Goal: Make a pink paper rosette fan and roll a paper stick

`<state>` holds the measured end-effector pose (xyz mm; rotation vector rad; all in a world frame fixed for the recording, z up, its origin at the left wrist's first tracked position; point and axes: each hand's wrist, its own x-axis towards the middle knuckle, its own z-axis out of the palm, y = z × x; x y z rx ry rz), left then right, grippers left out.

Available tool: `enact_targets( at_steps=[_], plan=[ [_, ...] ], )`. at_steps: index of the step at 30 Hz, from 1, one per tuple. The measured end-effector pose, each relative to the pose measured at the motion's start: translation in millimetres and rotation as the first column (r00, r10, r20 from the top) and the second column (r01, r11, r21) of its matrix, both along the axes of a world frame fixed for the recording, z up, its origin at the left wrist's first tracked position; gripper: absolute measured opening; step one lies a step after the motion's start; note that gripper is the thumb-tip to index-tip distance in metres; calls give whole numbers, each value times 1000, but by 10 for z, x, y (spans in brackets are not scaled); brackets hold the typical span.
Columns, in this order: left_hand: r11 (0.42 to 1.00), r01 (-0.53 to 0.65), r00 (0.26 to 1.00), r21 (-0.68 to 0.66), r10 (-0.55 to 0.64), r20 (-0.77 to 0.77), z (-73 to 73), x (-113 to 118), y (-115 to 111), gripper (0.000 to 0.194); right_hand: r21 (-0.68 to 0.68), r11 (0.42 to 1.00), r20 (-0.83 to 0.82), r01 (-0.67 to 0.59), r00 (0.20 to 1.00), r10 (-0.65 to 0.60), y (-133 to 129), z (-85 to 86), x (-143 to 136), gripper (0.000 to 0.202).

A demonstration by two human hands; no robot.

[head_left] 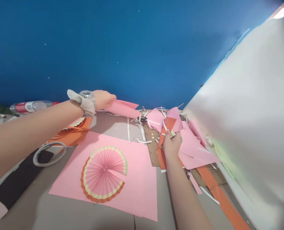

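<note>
My left hand (pixel 104 99), with a watch and a pale scrunchie at the wrist, is closed on a folded pink paper (pixel 124 108) above the back of the table. My right hand (pixel 172 143) is closed around a small pale yellow piece (pixel 172 134), beside a bent orange paper strip (pixel 161 150) among the scraps. A pleated round paper fan (pixel 103 188), pink with a yellow band and an orange rim, lies on pink sheets (pixel 142 185) in front of me. The fan has a wedge-shaped gap on its right side.
A blue wall (pixel 132 57) rises behind the table. At left are a plastic bottle (pixel 34 106), a tape roll (pixel 49 154), a black phone-like object (pixel 17 182) and orange paper (pixel 77 134). Pink sheets (pixel 194 153) and white strips crowd the right, beside an orange strip (pixel 218 195).
</note>
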<state>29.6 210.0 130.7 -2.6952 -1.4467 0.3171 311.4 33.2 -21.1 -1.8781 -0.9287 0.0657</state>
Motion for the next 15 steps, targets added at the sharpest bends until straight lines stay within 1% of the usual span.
enact_targets(
  at_steps=[3,6,7,8,10,11,12,13,14,15],
  plan=[
    [1000,1,1000,11,-1,12,103,16,41,33,0,1000,14,-5,1000,5,4,-9,4,22],
    [1000,2,999,1,-3,45,109,30,5,31,8,1000,51,-13,999,13,12,-9,-9,19],
    [1000,0,998,-4,0,57,104,34,-19,31,18,1000,73,-16,997,15,9,-1,-21,21],
    [1000,-3,998,-9,3,70,103,35,-46,31,33,999,101,-17,995,14,1,13,-39,29],
    [1000,-11,995,-7,12,99,129,26,-112,30,70,997,178,-24,984,11,-39,62,-92,54],
    [1000,-17,993,3,16,119,159,10,-150,29,83,996,227,-34,974,15,-69,95,-126,67],
    [1000,-23,989,20,19,144,202,-15,-190,27,85,995,279,-55,960,29,-101,133,-165,75],
    [999,-30,984,44,22,175,256,-49,-232,26,72,993,333,-88,941,59,-130,173,-207,76],
    [997,-39,977,72,23,210,320,-94,-273,25,40,990,386,-136,916,110,-150,214,-252,69],
    [993,-50,968,103,23,250,389,-147,-312,25,-14,980,433,-196,883,183,-152,253,-297,57]
  ],
)
